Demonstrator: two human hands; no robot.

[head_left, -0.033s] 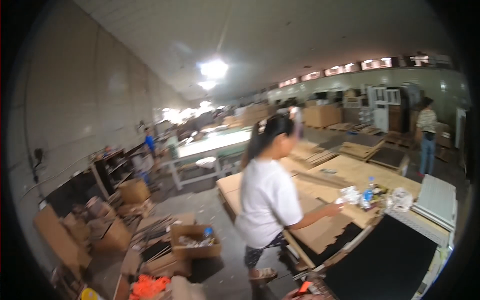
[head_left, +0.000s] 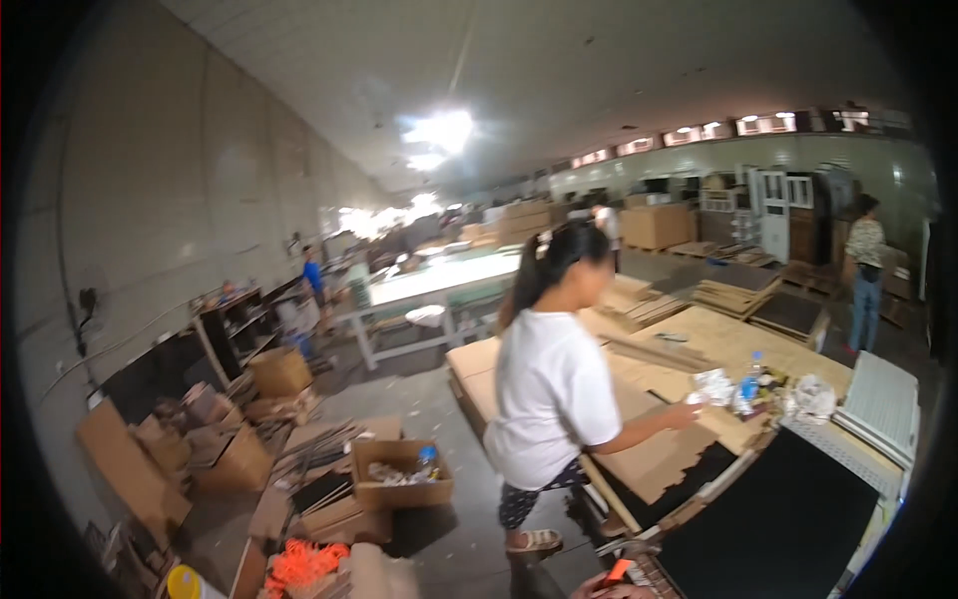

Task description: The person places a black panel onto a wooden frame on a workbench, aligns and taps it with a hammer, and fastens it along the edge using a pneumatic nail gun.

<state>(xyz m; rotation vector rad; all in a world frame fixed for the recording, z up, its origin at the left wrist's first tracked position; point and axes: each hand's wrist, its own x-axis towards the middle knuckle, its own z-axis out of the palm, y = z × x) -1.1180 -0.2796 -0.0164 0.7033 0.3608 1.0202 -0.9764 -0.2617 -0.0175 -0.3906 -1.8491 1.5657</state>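
Only a sliver of skin (head_left: pixel 602 591) shows at the lower edge, apparently one of my hands, next to a small orange-red object (head_left: pixel 619 571). I cannot tell which hand it is or whether it grips anything. Ahead of me a co-worker in a white t-shirt (head_left: pixel 549 394) stands at a low stack of brown boards (head_left: pixel 659 459). That person's right hand (head_left: pixel 689 412) reaches toward crumpled white wrapping (head_left: pixel 714 384) and a clear bottle with a blue cap (head_left: pixel 748 384) on the boards.
A black panel (head_left: pixel 788 519) and a white slatted panel (head_left: pixel 878 399) lie at the right. An open cardboard box (head_left: pixel 399 479), loose boxes (head_left: pixel 235 459) and orange netting (head_left: pixel 299 564) litter the floor on the left. Another person (head_left: pixel 863 270) stands far right; a white table (head_left: pixel 439 295) is behind.
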